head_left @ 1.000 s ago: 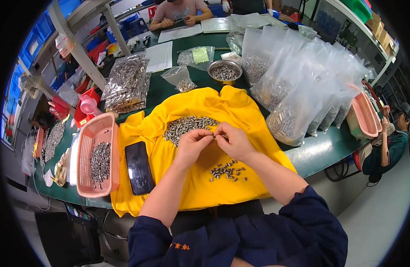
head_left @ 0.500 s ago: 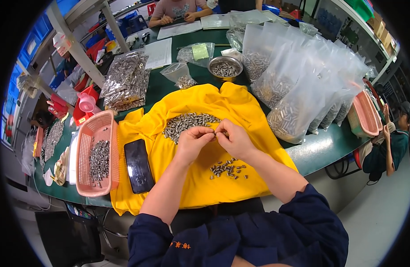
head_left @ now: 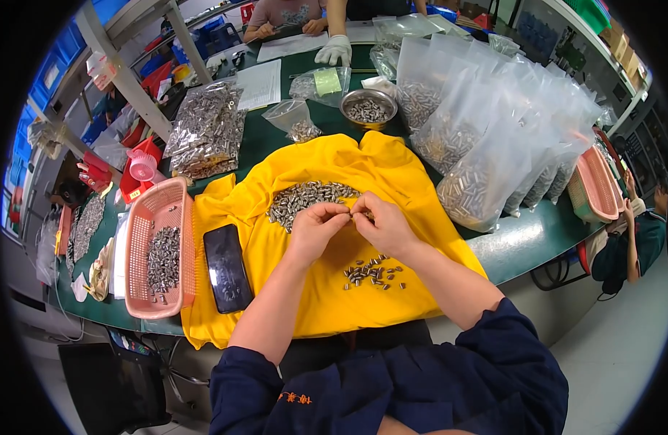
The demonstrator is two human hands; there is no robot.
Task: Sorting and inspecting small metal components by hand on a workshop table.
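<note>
My left hand and my right hand meet fingertip to fingertip above a yellow cloth. Thumbs and forefingers are pinched together on something tiny, mostly covered by the fingers. Just beyond the hands lies a large pile of small silvery metal cylinders. A smaller scatter of the same metal cylinders lies on the cloth between my forearms. Left of my left forearm, a dark phone rests on the cloth's edge.
A pink basket with more cylinders stands at the left. Packed bags lie behind it. A metal bowl sits at the back; full clear bags crowd the right. Across the table is another person's gloved hand.
A co-worker's gloved hand has come down onto the far side of the table. My hands stay almost in place, fingertips still together. The person at the far right has shifted.
</note>
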